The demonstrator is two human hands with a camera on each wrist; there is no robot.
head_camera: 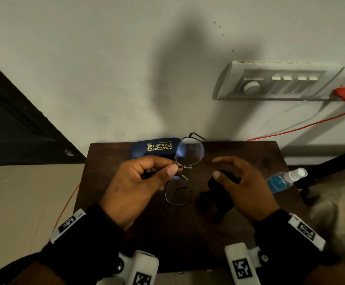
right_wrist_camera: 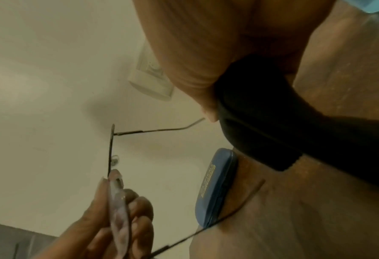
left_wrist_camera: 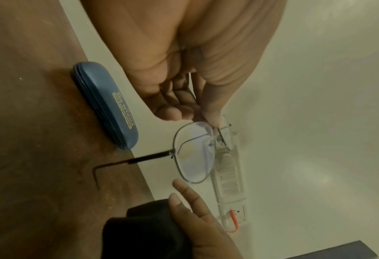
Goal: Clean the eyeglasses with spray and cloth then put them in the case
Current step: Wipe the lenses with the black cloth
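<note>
Thin-framed eyeglasses (head_camera: 190, 153) are held up over the dark wooden table (head_camera: 260, 153), temples unfolded. My left hand (head_camera: 172, 168) pinches them at the bridge between thumb and forefinger; the left wrist view shows one lens (left_wrist_camera: 195, 154) just past those fingertips. My right hand (head_camera: 216, 167) is to the right of the glasses, apart from them, with a black cloth (head_camera: 219, 194) held in its curled fingers and hanging from the palm. The blue case (head_camera: 155, 149) lies shut at the table's back edge. A spray bottle (head_camera: 284, 179) of blue liquid lies on its side at the right edge.
The table stands against a white wall with a switchboard (head_camera: 280, 83) and an orange plug and cable (head_camera: 344, 93). A dark door (head_camera: 13, 120) is at the left, beige fabric (head_camera: 332, 202) at the right. An orange wire runs down past the table's left side.
</note>
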